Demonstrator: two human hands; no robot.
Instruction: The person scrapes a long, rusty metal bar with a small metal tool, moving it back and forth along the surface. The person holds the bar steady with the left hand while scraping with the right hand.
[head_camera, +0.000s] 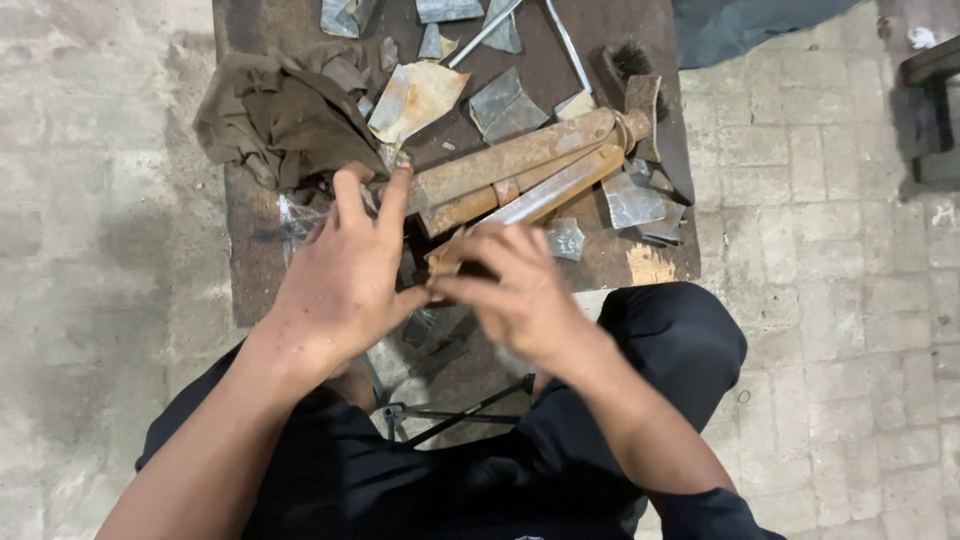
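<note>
At the far left corner of the desk (250, 260) a brown rag (280, 115) lies bunched, out of the way yet within reach. Just below it the left hand (345, 275) is spread wide, fingers straight and closing on nothing, its fingertips at the near end of the rusty iron bars (520, 165), seemingly to steady them. Those bars lie slantwise across the middle of the desk, rising toward the far right edge. The right hand (510, 290) is curled, its grip pinched on a small dark piece (450, 268) at the near edge, thumb meeting the left thumb; what the piece is cannot be told. Grey sheet-metal scraps (505, 100) are strewn over the far edge and right side, likely offcuts. A brush (630, 60) lies near the far right corner.
</note>
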